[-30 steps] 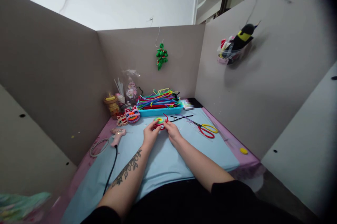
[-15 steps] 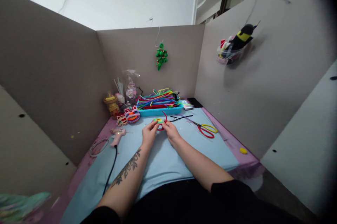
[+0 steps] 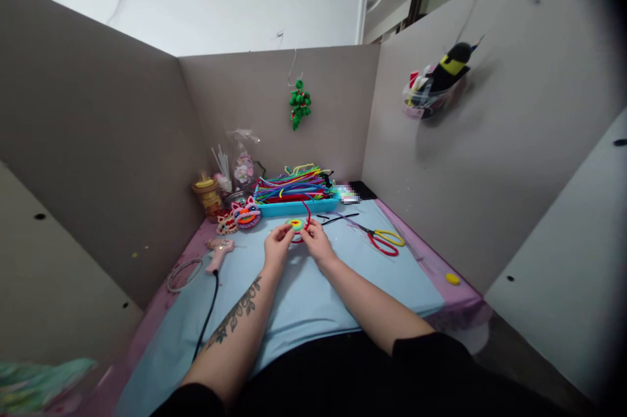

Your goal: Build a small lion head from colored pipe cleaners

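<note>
My left hand (image 3: pixel 278 243) pinches the left side of a small round piece (image 3: pixel 295 224) in yellow and green with a red middle, which looks made of coiled pipe cleaners. On its other side, my right hand (image 3: pixel 316 242) has its fingers closed on a red pipe cleaner (image 3: pixel 308 209). One end of that red strand sticks up above the fingers, and a red loop shows below the round piece. Both hands are held close together over the light blue cloth (image 3: pixel 313 299). The fingertips partly hide where the strand meets the piece.
Behind the hands stands a blue tray (image 3: pixel 298 208) of colourful pipe cleaners. Scissors (image 3: pixel 382 240) with red and yellow handles lie to the right, near black strips (image 3: pixel 340 219). At left are a pink glue gun (image 3: pixel 220 255) with its cord and a finished lion-like head (image 3: pixel 246 213).
The round piece has tipped so more of its coloured face shows. The red pipe cleaner's free end stands slightly higher, and my right fingers have shifted a little.
</note>
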The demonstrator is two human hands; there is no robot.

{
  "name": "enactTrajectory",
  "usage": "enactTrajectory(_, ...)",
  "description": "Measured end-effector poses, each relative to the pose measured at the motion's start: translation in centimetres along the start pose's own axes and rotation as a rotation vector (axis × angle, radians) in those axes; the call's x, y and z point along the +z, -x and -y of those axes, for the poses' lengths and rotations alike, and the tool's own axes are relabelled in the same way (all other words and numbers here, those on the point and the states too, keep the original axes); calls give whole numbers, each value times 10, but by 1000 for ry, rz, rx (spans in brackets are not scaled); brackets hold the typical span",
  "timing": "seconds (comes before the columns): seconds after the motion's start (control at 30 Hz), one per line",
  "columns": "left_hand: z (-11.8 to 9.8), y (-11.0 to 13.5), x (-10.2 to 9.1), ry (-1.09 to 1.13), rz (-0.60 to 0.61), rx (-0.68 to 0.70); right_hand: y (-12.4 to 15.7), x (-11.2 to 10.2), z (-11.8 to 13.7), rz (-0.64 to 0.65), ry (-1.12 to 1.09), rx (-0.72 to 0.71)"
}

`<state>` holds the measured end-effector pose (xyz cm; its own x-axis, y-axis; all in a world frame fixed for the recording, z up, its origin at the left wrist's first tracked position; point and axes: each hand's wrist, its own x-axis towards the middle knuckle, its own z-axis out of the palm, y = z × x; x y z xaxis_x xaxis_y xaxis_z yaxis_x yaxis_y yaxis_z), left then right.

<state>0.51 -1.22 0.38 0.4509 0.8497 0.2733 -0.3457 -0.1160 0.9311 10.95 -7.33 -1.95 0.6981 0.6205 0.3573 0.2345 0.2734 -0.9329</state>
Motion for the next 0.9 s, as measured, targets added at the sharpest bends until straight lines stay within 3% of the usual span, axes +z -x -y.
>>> enactTrajectory(0.43, -4, 1, -1, -64, 31, 23, -3, -2, -2, -52, -41, 32)
enactTrajectory(0.63, -4, 1, -8, -202, -101, 93, -8, -8, 0, -103, -35, 26)
enactTrajectory(0.73, -2, 1, -8, -244, -51, 104, -8, -9, 0, -89, -29, 12)
enactTrajectory(0.9, -3, 3, -2, -121, 84, 17, -6, -10, 2, -11, 16, -26)
